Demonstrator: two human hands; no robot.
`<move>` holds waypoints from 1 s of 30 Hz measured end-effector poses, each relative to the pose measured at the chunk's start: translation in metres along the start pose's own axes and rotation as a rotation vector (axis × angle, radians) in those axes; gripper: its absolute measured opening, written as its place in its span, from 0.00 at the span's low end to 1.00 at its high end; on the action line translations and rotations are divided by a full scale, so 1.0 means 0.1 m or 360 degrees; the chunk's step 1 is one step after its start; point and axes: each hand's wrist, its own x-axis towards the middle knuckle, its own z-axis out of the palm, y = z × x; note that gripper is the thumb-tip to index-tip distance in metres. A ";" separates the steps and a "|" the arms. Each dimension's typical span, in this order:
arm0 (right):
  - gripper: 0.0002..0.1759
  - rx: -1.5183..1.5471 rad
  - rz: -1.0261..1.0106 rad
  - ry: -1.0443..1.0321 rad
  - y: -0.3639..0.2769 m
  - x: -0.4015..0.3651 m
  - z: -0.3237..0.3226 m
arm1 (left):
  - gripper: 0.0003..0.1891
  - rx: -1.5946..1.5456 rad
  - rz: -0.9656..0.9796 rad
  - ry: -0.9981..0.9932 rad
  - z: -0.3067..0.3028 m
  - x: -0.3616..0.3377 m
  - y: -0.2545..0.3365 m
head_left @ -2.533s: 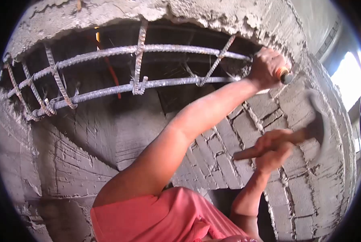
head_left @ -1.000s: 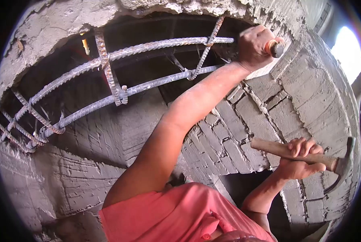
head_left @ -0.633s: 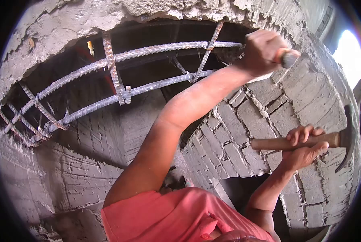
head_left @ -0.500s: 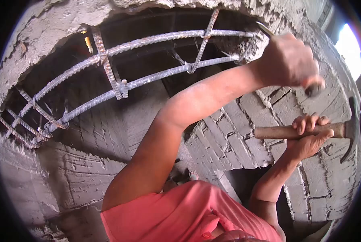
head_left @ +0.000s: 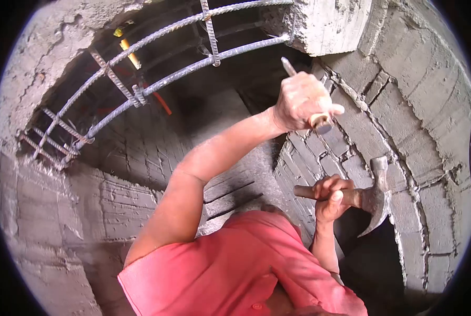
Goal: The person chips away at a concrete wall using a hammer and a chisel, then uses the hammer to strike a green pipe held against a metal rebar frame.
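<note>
My left hand is closed round a chisel, with the pointed tip out above the fist and the blunt end below it. The tip is just below the broken concrete edge, apart from it in the view. Lower right, my right hand grips the wooden handle of a claw hammer. The hammer's head points right and its claw curves downward. A gap separates the hammer from the chisel.
Ribbed steel bars cross a dark opening at the upper left. A yellow tube and an orange strip show behind them. Grey mortared brickwork curves along the right. Rough wall fills the left.
The view has shifted, and the bars appear farther up and left. My left hand and the chisel have moved away from the concrete edge. The hammer is still in my right hand, farther left in view.
</note>
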 end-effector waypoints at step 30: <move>0.21 -0.0443 -0.0865 -0.0569 -0.61 0.56 1.29 | 0.15 -0.0002 0.0129 0.0834 -0.01 0.57 -0.78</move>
